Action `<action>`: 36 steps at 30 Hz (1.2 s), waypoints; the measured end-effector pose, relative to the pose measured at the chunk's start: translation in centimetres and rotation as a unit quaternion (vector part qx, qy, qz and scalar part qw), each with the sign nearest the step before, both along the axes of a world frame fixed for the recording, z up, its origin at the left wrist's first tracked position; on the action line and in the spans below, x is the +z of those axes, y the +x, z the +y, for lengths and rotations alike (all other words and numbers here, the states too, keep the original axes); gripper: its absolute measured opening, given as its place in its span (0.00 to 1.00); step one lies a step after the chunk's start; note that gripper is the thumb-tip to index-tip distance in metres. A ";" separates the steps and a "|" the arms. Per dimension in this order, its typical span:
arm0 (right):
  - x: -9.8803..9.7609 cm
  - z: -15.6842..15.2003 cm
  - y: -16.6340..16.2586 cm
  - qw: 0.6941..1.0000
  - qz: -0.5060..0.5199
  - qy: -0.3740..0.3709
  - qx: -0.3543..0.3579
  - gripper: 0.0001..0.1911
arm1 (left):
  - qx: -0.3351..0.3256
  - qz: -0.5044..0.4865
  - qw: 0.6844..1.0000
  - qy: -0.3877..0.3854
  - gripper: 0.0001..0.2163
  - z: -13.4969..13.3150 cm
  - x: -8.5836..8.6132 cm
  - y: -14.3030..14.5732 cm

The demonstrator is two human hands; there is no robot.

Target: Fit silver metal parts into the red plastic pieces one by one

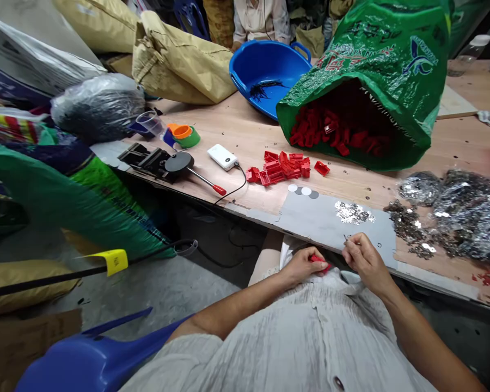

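Observation:
Close to my lap, my left hand (302, 267) is closed around a red plastic housing (320, 263), which shows partly between the fingers. My right hand (363, 260), just to its right at the table edge, pinches a small thin metal piece (345, 238); its exact kind is too small to make out. A pile of shiny small metal plates (354, 212) lies on the grey sheet (310, 218) beyond my right hand. Farther back is a heap of similar red plastic housings (281, 167), with one lying apart on its right.
A green sack (412, 109) spills red housings at the back right, beside a blue basin (245, 71) holding thin dark pieces. Bagged metal parts (469, 212) lie right. A lever tool (179, 166) and white power bank (222, 157) sit left. Another person (261, 22) sits opposite.

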State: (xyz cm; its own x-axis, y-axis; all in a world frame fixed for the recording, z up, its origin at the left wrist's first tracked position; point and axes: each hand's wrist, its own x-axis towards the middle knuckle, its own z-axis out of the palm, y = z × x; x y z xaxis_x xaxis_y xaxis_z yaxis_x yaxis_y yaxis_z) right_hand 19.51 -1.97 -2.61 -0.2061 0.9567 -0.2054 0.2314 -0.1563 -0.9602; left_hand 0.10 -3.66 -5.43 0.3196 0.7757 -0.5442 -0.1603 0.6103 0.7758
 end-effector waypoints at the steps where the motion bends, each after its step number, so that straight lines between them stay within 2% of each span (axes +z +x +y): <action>1: 0.0 0.0 0.0 1.000 -0.008 0.004 0.006 0.19 | -0.012 0.042 0.999 0.013 0.18 0.1 -0.6 -0.2; 3: 0.0 -0.1 0.1 1.000 -0.020 0.009 0.015 0.20 | -0.033 0.152 0.986 0.065 0.20 0.4 -1.5 -0.8; 6: -0.1 -0.3 0.4 1.000 -0.021 0.007 0.016 0.19 | -0.100 0.294 0.934 0.174 0.24 0.9 -1.4 -1.8; 8: -0.2 -0.3 0.9 1.000 -0.015 0.001 0.013 0.18 | -0.153 0.290 0.918 0.222 0.20 1.6 -0.5 -2.6; 10: -0.3 -0.2 1.3 1.000 -0.010 -0.005 0.008 0.17 | -0.174 0.235 0.925 0.243 0.14 2.9 1.0 -3.6; 11: -0.3 -0.2 1.5 1.000 -0.009 -0.007 0.006 0.17 | -0.154 0.212 0.934 0.244 0.13 3.9 1.8 -4.3; 12: -0.3 -0.2 1.5 1.000 -0.009 -0.007 0.005 0.17 | -0.107 0.217 0.934 0.264 0.13 5.0 2.6 -5.0; 13: -0.3 -0.3 1.5 1.000 -0.008 -0.008 0.004 0.17 | -0.056 0.248 0.922 0.292 0.14 6.4 3.5 -5.9; 15: -0.1 -0.5 1.3 1.000 -0.007 -0.005 0.003 0.16 | 0.067 0.372 0.861 0.340 0.16 9.2 4.7 -7.9; 16: 0.1 -0.6 1.2 1.000 -0.008 -0.003 0.003 0.16 | 0.127 0.443 0.814 0.353 0.18 10.7 5.1 -8.9; 18: 0.4 -0.8 1.1 1.000 -0.019 0.012 0.002 0.15 | 0.161 0.559 0.730 0.359 0.21 13.3 5.3 -10.5; 19: 0.6 -0.8 1.3 0.999 -0.033 0.021 0.002 0.15 | 0.166 0.598 0.702 0.349 0.22 14.3 5.1 -11.2; 20: 0.8 -0.9 1.5 0.998 -0.050 0.027 0.001 0.15 | 0.158 0.627 0.687 0.332 0.22 15.1 4.7 -11.7; 23: 1.2 -1.0 3.2 0.992 -0.108 0.051 -0.028 0.15 | 0.138 0.662 0.670 0.305 0.18 16.3 3.4 -12.5; 27: 1.4 -1.3 7.6 0.967 -0.199 0.104 -0.123 0.14 | 0.131 0.677 0.663 0.291 0.13 16.6 2.0 -12.9; 31: 1.3 -1.6 12.6 0.899 -0.351 0.156 -0.208 0.12 | 0.123 0.685 0.660 0.282 0.10 16.4 1.7 -13.5; 34: 0.7 -1.5 14.8 0.853 -0.447 0.177 -0.203 0.13 | 0.155 0.671 0.669 0.282 0.08 15.5 2.1 -13.6; 36: 0.2 -1.2 15.1 0.839 -0.480 0.178 -0.182 0.13 | 0.187 0.640 0.683 0.298 0.08 14.5 2.6 -13.2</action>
